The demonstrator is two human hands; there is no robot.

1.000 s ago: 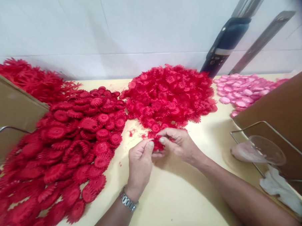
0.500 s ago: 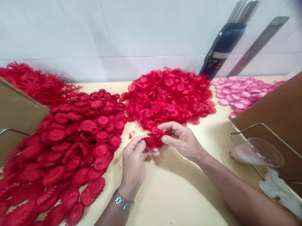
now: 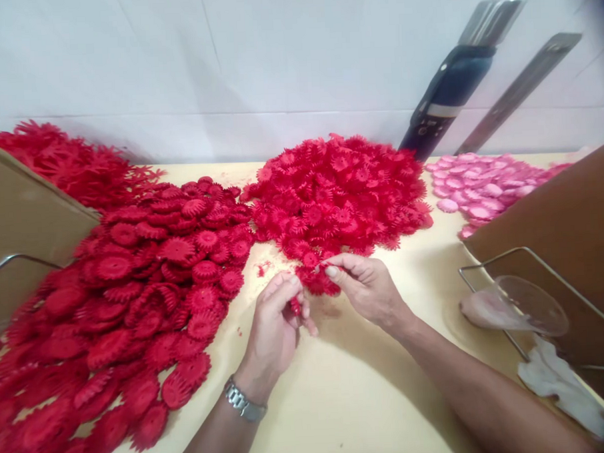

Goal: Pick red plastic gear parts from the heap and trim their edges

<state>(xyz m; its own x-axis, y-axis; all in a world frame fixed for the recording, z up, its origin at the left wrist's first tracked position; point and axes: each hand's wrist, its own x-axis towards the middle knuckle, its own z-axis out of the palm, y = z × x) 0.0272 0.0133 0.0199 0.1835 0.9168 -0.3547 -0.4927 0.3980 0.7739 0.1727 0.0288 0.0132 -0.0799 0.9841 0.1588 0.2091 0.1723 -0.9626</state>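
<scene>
My left hand (image 3: 276,324) and my right hand (image 3: 365,287) meet over the cream table (image 3: 349,391), just below a heap of small red frilled flower pieces (image 3: 338,191). The right hand pinches a small red flower piece (image 3: 318,282) at the heap's near edge. The left hand's fingers are closed on a small red bit (image 3: 296,307), too small to name. A metal watch (image 3: 244,404) sits on the left wrist. A larger spread of red round petal discs (image 3: 135,294) lies to the left of the left hand.
Brown cardboard boxes with wire frames stand at the left (image 3: 21,219) and right (image 3: 562,235). Pink petal discs (image 3: 480,182) lie at the back right. A clear plastic bag (image 3: 525,303) and white cloth (image 3: 559,375) rest by the right box. Dark tools (image 3: 446,93) lean on the white wall.
The two hands have drawn slightly apart. The left hand dropped a little toward me with a small red bit; the right hand stayed at the heap's edge with the flower piece.
</scene>
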